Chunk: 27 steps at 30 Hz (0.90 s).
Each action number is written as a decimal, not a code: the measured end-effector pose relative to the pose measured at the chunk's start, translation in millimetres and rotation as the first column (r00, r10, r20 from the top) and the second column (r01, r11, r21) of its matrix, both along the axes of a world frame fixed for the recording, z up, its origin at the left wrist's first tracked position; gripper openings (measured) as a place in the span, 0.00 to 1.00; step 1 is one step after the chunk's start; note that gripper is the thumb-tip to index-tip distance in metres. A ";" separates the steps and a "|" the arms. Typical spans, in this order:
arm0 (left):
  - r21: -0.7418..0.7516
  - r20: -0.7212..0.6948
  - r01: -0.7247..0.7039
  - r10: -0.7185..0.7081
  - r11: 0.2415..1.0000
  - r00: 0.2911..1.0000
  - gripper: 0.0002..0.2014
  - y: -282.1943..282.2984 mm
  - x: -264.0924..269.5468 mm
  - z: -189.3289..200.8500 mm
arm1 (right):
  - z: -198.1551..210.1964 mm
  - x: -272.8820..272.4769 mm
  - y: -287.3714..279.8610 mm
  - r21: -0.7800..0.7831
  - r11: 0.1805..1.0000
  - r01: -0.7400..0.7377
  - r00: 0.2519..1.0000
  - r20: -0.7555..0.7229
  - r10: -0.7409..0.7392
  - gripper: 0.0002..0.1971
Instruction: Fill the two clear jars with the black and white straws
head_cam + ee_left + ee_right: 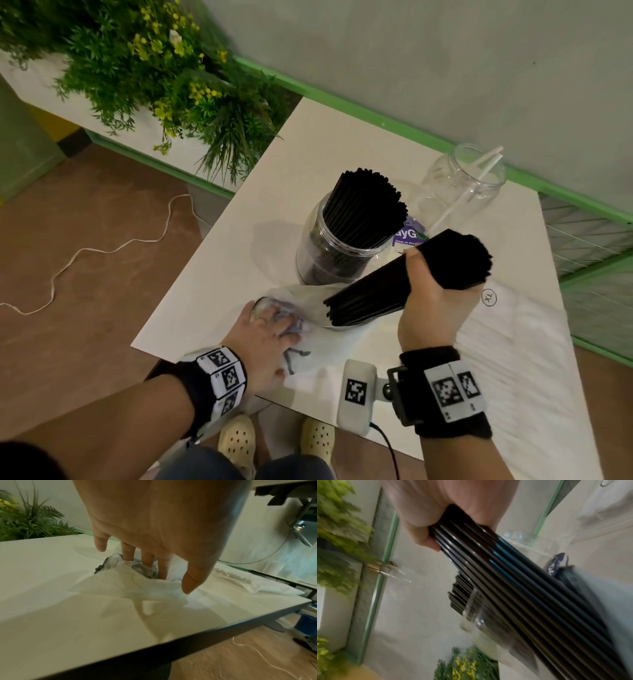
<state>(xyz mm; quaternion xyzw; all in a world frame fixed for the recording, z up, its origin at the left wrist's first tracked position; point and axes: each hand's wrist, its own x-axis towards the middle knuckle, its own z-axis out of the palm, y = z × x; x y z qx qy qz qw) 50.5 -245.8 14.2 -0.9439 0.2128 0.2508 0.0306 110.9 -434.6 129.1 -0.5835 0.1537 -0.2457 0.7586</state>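
2 clear plastic jars stand on the white table [239,219]: the near jar [337,240] packed with black straws, the far jar [462,178] holding 2 white straws [479,171]. The right hand [435,294] clenches a thick bundle of black straws [404,277]. The left hand [260,339] presses flat, fingers straight, on a crumpled clear plastic bag [301,301].

The table [239,246] is seen from above by the head view; it is seen low and close by both wrist views, shared with the plants [25,524].
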 end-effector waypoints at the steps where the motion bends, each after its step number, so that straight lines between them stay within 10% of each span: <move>1: -0.001 -0.008 -0.002 0.002 1.000 1.000 0.33 1.4 0.2 0.4 | 8.6 0.9 -2.8 0.012 1.000 0.006 1.000 0.006 -0.006 0.29; 10: -0.345 0.166 -0.059 0.123 0.937 0.979 0.19 29.3 6.7 29.9 | 92.1 14.1 -13.5 0.019 0.997 -0.069 0.978 0.201 0.064 0.22; 16: -0.644 0.305 -0.104 0.379 0.758 0.874 0.25 36.6 62.8 88.0 | 121.8 36.2 2.1 0.080 0.992 -0.100 0.959 0.274 0.074 0.32; 27: -0.205 0.365 0.068 0.011 0.976 0.931 0.32 23.8 103.9 115.0 | 117.1 68.2 29.6 -0.091 0.996 -0.009 0.991 0.133 0.021 0.17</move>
